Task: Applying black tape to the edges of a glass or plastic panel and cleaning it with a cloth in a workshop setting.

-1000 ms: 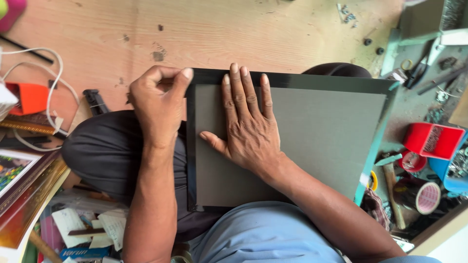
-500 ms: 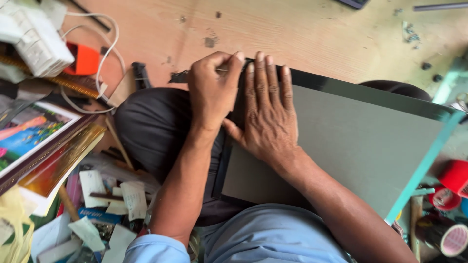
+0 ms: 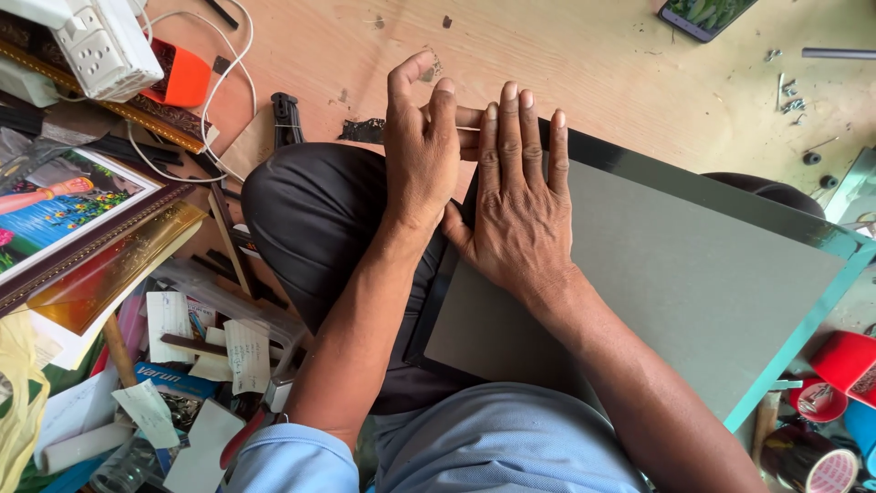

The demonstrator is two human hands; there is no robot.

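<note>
We press the right hand (image 3: pixel 520 215), fingers flat, on the grey backing board (image 3: pixel 675 283); left hand (image 3: pixel 422 155) fingers curl over its upper-left edge, beside bare wooden floor (image 3: pixel 584 55).

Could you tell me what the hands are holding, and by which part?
Both hands press the grey backing board at its upper-left corner: right hand flat on it, left hand at the frame's edge. Neither closes around it.
</note>
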